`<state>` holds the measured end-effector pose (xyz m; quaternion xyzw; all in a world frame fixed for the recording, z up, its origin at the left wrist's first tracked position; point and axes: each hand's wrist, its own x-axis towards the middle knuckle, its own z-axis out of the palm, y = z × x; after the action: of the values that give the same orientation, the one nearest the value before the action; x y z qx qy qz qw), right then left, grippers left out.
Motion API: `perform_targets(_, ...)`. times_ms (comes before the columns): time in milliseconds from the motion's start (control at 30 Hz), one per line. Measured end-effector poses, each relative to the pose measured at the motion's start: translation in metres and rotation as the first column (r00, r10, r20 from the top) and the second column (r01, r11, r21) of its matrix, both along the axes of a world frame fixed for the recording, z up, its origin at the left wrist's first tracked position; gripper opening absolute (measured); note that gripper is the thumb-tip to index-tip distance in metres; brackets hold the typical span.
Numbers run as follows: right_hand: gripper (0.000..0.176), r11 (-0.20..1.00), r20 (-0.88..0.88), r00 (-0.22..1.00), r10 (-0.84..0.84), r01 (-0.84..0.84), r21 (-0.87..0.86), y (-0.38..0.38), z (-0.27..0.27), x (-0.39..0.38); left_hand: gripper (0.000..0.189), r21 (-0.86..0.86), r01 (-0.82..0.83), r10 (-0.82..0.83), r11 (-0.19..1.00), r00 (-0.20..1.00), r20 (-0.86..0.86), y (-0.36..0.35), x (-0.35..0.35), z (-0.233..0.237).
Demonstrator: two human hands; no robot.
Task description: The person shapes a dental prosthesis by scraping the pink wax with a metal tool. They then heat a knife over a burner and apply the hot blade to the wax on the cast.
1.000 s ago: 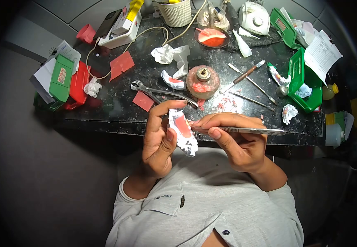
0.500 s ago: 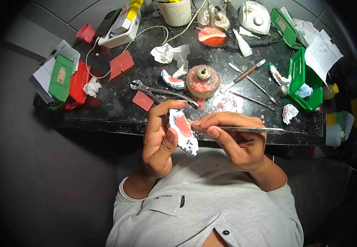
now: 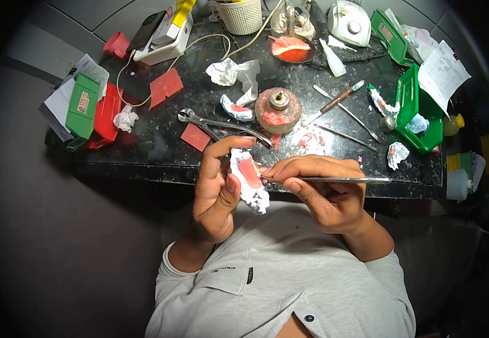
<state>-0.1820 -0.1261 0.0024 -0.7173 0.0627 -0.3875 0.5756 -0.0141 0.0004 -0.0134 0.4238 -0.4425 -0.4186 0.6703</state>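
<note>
A white plaster cast [image 3: 250,194] with a pink wax patch is pinched between the thumb and fingers of my left hand [image 3: 216,194], in front of the table edge. My right hand [image 3: 326,194] is closed around a thin metal tool [image 3: 346,179], its handle pointing right. The tool's working end is at the right side of the pink wax, partly hidden by my fingertips. Just beyond the hands are metal pliers [image 3: 222,124], a pink wax square [image 3: 196,137] and a glass burner [image 3: 278,112].
Another cast [image 3: 236,109] lies left of the burner. A brown-handled knife [image 3: 334,103] and thin tools lie to its right. Green bins [image 3: 419,118] stand right, green and red bins [image 3: 106,118] left. Crumpled paper [image 3: 223,72] and a dish of pink wax [image 3: 290,50] are farther back.
The cast and my left hand have shifted very slightly left. The tool in my right hand has rolled a little, so its handle now shows edge-on.
</note>
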Motion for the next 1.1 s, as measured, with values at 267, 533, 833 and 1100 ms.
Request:
perform_targets(267,0.015,1.000,0.002,1.000,0.008,-0.008,-0.022,-0.003,-0.001,0.000,0.055,0.006,0.007,-0.007,1.000,1.000,-0.001,0.000,0.000,0.002)
perform_targets(533,0.013,0.999,0.016,1.000,0.015,-0.014,-0.040,-0.004,0.000,0.001,0.058,0.002,-0.086,0.086,0.996,0.996,0.014,-0.004,-0.006,0.003)
perform_targets(833,0.007,0.971,0.254,0.967,-0.029,-0.033,0.236,-0.011,-0.006,-0.003,0.055,-0.019,-0.020,0.020,1.000,1.000,0.001,-0.005,0.002,-0.004)
perform_targets(1100,0.013,0.943,0.218,0.955,-0.204,0.251,-0.219,-0.007,-0.009,-0.013,0.048,-0.205,-0.152,0.196,0.967,0.958,0.212,-0.007,-0.004,-0.018)
